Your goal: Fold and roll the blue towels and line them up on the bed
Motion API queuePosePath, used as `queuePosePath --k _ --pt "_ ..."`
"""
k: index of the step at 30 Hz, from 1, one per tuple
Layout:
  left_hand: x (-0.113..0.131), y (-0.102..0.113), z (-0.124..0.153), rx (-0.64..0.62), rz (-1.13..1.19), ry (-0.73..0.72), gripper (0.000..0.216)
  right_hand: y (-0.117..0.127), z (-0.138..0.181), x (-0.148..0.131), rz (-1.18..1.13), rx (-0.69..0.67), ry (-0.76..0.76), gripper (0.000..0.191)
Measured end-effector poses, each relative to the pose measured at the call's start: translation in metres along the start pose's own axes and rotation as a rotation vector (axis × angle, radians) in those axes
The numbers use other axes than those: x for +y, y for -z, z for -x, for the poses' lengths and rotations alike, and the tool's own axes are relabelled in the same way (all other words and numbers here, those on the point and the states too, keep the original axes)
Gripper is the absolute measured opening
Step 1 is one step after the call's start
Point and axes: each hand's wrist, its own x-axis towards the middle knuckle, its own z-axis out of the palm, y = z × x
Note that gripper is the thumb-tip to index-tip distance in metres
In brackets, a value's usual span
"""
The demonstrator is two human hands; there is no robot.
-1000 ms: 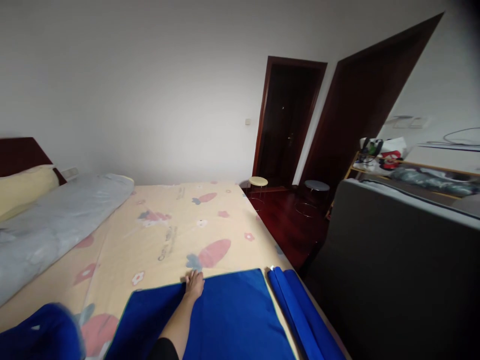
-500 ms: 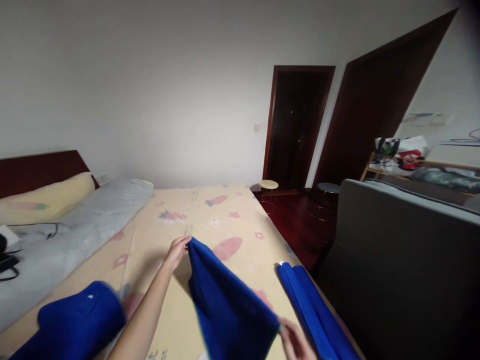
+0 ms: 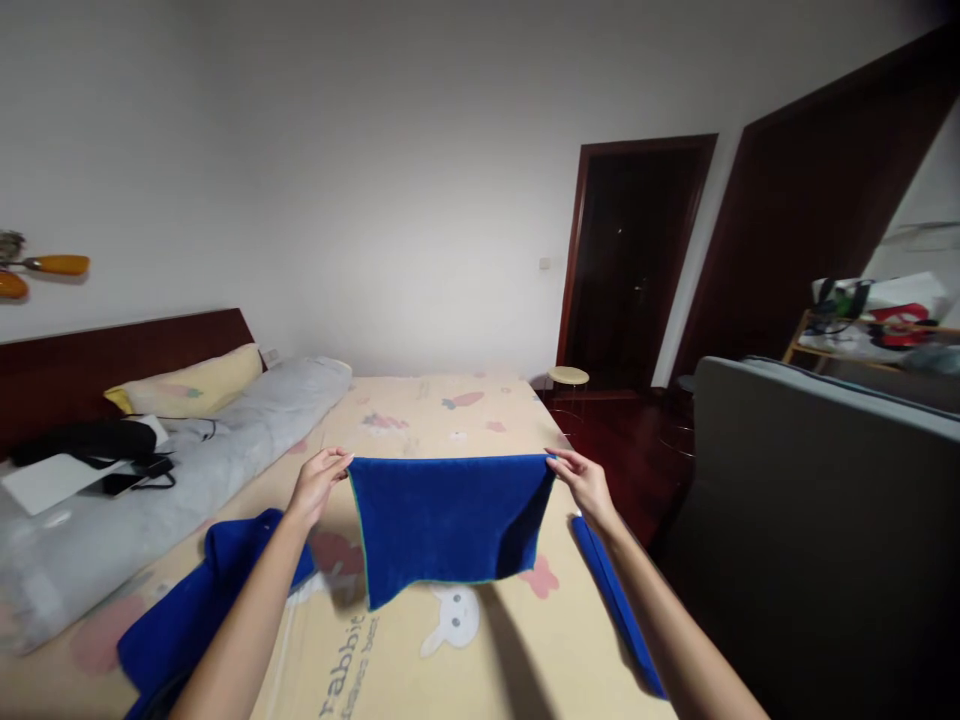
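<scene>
A blue towel (image 3: 450, 520) with a thin green edge hangs spread out above the bed, its top edge pulled straight. My left hand (image 3: 319, 485) pinches its upper left corner, and my right hand (image 3: 589, 485) pinches the upper right one. The lower edge of the towel hangs free and slightly wavy. Below and left of it, partly behind my left forearm, lies a crumpled blue cloth (image 3: 195, 600). Beyond my right forearm, a folded strip of blue cloth (image 3: 615, 600) rests along the bed's right side.
The bed (image 3: 420, 680) has a yellow sheet with rabbit and carrot prints. A grey quilt (image 3: 292, 400), a pillow (image 3: 202, 380) and dark items with a cable lie at the left. A grey panel (image 3: 810, 520) stands at the right; a round stool (image 3: 568, 376) is near the door.
The towel, slanting down to the right before, is now raised and stretched level. My right hand has moved up to the height of my left. The camera view has turned left.
</scene>
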Motion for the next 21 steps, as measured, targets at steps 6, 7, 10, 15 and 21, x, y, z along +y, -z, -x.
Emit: queuePosePath --k 6,7,10,15,21 --pt "0.022 0.018 0.015 -0.011 -0.064 0.002 0.052 0.002 -0.006 -0.024 0.01 -0.087 -0.01 0.051" --pt "0.025 0.02 0.016 -0.019 -0.075 0.0 0.052 0.002 -0.005 -0.028 0.011 -0.099 -0.011 0.05" --pt "0.031 0.024 0.018 -0.045 -0.109 -0.012 0.052 0.002 -0.002 -0.037 0.014 -0.124 -0.009 0.051" --pt "0.033 0.028 0.016 -0.092 -0.172 -0.038 0.048 0.002 -0.002 -0.042 0.041 -0.121 0.0 0.052" --pt "0.03 0.031 0.012 -0.083 -0.249 -0.073 0.036 0.004 -0.008 -0.042 0.139 -0.112 0.047 0.048"
